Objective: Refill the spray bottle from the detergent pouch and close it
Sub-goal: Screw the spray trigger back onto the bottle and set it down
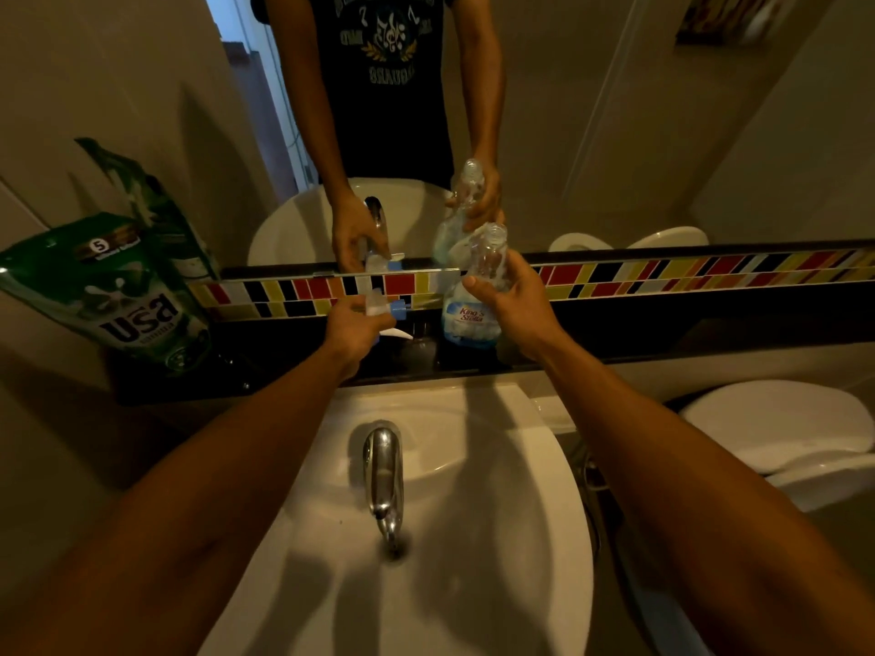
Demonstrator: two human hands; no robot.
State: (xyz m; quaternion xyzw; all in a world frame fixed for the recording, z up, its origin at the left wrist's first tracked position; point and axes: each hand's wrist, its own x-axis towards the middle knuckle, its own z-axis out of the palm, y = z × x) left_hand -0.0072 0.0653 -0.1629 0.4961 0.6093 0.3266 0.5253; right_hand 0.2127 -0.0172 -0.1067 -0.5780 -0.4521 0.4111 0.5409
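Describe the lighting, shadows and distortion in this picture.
Head view: dim, warm light; the arms throw dark shadows across the white sink; wide-angle lens bows the tile strip and counter edge; the mirror doubles the spray bottle in the right hand; the trigger head in the left hand looks slightly blurred.

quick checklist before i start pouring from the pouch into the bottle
1. Spray head off: ok, the left hand holds the spray head apart from the bottle.
2. Bottle neck open: ok, the spray bottle has no cap.
3. Bottle steady: ok, the right hand has a grip on it, upright on the ledge.
4. Pouch in hand: not ok, the detergent pouch stands untouched at the left.
5. Pouch opened: cannot tell.
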